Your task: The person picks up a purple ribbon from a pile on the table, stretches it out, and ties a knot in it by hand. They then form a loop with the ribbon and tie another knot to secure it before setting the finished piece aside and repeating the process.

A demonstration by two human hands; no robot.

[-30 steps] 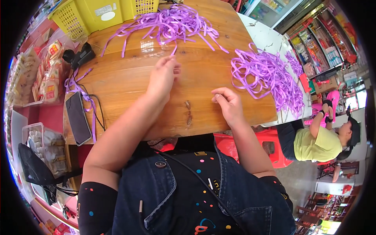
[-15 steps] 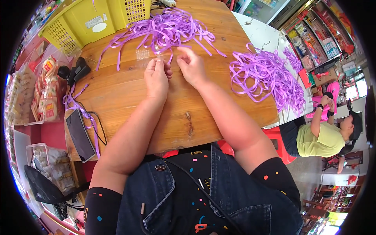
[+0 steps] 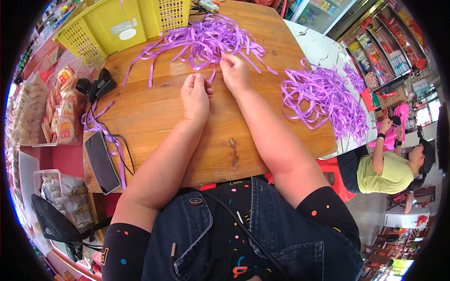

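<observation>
My left hand [image 3: 197,96] is closed over the wooden table, its thumb pressed against the curled fingers; whatever it may pinch is too small to make out. Farther forward and to the right, my right hand [image 3: 236,74] has its thumb and fingers drawn together. Those fingertips meet the near edge of a tangled heap of purple ribbon [image 3: 211,40], and I cannot see whether a strand lies between them. One ribbon end comes down from the heap between my two hands. A small patch of clear plastic [image 3: 178,68] lies on the wood beyond my left hand.
A yellow plastic basket [image 3: 138,30] stands at the far left. A second ribbon heap [image 3: 328,100] spreads over the right edge onto a white marbled table [image 3: 307,40]. A phone [image 3: 102,161], cables and a black device [image 3: 101,85] lie left. A person [image 3: 384,173] in yellow sits right.
My right hand has moved forward to the ribbon heap, and its parted fingers have come together. My left hand has drawn slightly back, away from the clear plastic. The whole view has shifted a little.
</observation>
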